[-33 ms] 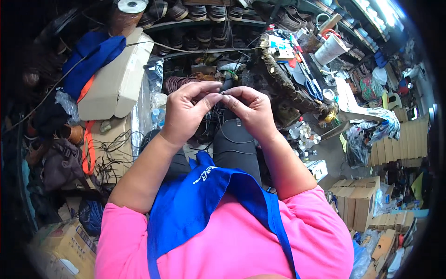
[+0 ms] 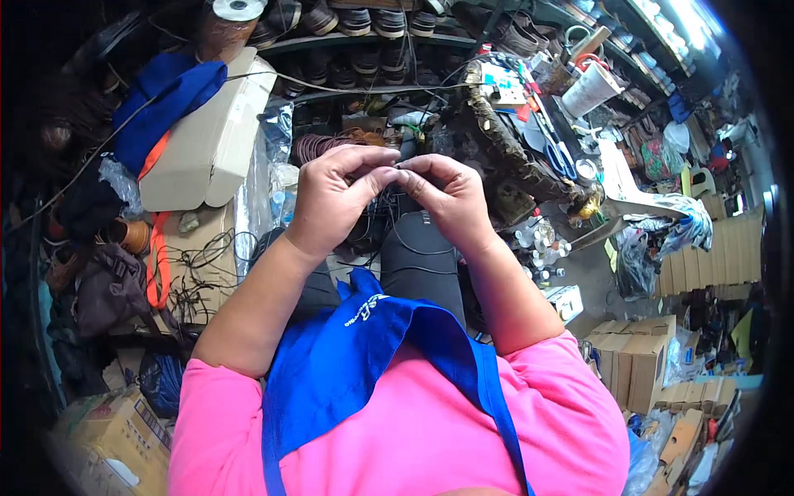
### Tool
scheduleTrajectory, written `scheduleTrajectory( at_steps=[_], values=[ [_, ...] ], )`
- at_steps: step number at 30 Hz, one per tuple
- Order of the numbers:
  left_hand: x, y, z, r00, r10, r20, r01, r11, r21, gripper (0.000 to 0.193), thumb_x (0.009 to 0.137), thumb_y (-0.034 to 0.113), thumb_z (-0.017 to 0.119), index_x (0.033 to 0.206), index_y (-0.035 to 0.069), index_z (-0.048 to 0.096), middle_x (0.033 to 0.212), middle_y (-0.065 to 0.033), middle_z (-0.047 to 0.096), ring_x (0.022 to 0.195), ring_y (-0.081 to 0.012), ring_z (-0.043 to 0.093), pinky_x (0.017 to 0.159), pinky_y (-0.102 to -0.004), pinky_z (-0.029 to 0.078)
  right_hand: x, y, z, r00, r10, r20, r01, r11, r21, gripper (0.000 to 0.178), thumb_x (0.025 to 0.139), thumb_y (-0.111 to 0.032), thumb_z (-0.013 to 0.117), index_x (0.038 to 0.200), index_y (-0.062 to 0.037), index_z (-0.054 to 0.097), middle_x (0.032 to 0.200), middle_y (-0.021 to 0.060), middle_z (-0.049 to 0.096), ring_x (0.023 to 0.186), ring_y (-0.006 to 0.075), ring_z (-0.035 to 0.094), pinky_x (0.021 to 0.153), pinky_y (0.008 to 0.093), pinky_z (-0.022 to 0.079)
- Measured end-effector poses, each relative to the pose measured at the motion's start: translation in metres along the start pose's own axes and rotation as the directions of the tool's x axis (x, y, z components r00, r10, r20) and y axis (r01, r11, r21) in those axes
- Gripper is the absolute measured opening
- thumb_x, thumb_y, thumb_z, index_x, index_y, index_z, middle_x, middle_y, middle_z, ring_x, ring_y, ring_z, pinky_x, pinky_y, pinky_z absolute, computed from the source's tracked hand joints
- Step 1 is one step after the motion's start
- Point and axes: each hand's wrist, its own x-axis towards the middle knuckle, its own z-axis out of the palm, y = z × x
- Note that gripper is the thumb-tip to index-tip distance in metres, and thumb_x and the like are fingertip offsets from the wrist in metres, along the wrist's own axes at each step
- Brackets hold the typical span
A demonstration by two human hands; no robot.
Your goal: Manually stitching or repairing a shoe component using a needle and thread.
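Observation:
My left hand (image 2: 335,194) and my right hand (image 2: 449,194) meet above my knees, thumbs and forefingers pinched together. Between the fingertips is a tiny dark bit, apparently the end of a thin black thread (image 2: 418,269); the fingers hide most of it. Loops of this thread lie across my dark-trousered right thigh (image 2: 422,293), and dark strands show beneath the hands. A blue apron (image 2: 347,355) with its bib folded down covers my lap.
A cardboard piece (image 2: 198,140) with a blue cloth (image 2: 157,107) stands at the left, above tangled black cord (image 2: 203,269). At the right are a worn, rough-edged bench (image 2: 504,136) with scissors (image 2: 560,159), and small bottles (image 2: 542,236). Shoes (image 2: 356,21) line the back shelf.
Both hands stay pinched together in nearly the same place. The fingertips have shifted very slightly, and the whole view has moved a little.

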Motion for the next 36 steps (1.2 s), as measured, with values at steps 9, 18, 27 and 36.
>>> scheduleTrajectory(
  at_steps=[9,18,27,36],
  values=[
    [0.000,0.020,-0.013,0.990,0.088,0.113,-0.117,0.952,0.282,0.007,0.072,0.001,0.068,0.078,0.001,0.065,0.074,-0.0097,0.064,0.070,-0.0205,0.062,0.065,-0.0298,0.048,-0.001,-0.002,0.007,0.982,-0.179,0.062,0.189,0.915,-0.356,0.011,0.076,-0.013,0.069,0.081,-0.0031,0.066,0.075,0.0093,0.065,0.071,0.0187,0.062,0.066,0.0290,0.047],
    [-0.003,0.012,-0.008,0.991,0.070,0.117,-0.106,0.934,0.341,0.006,0.076,-0.002,0.061,0.079,0.000,0.056,0.075,-0.0115,0.058,0.068,-0.0247,0.057,0.062,-0.0314,0.045,-0.001,-0.005,0.007,0.982,-0.153,0.111,0.181,0.926,-0.332,0.011,0.077,-0.013,0.069,0.080,-0.0035,0.067,0.074,0.0093,0.064,0.069,0.0193,0.062,0.065,0.0299,0.047],
    [-0.004,-0.006,-0.001,0.981,-0.187,0.040,0.191,0.974,-0.121,0.004,0.085,0.003,0.057,0.082,0.001,0.056,0.075,-0.0021,0.057,0.071,-0.0083,0.053,0.065,-0.0240,0.045,-0.002,0.005,0.012,0.995,-0.047,0.092,0.042,0.998,0.056,0.018,0.081,-0.015,0.067,0.092,-0.0004,0.065,0.084,0.0055,0.065,0.078,0.0103,0.059,0.070,0.0258,0.047],
    [-0.008,-0.008,0.002,0.981,-0.193,-0.006,0.190,0.971,-0.147,0.005,0.086,0.004,0.057,0.082,0.002,0.056,0.074,-0.0003,0.056,0.069,-0.0056,0.052,0.064,-0.0209,0.045,0.001,0.015,0.013,0.997,0.064,0.043,-0.072,0.972,0.222,0.017,0.082,-0.012,0.068,0.093,0.0008,0.065,0.086,0.0041,0.065,0.079,0.0075,0.058,0.073,0.0223,0.047]
  ],
)
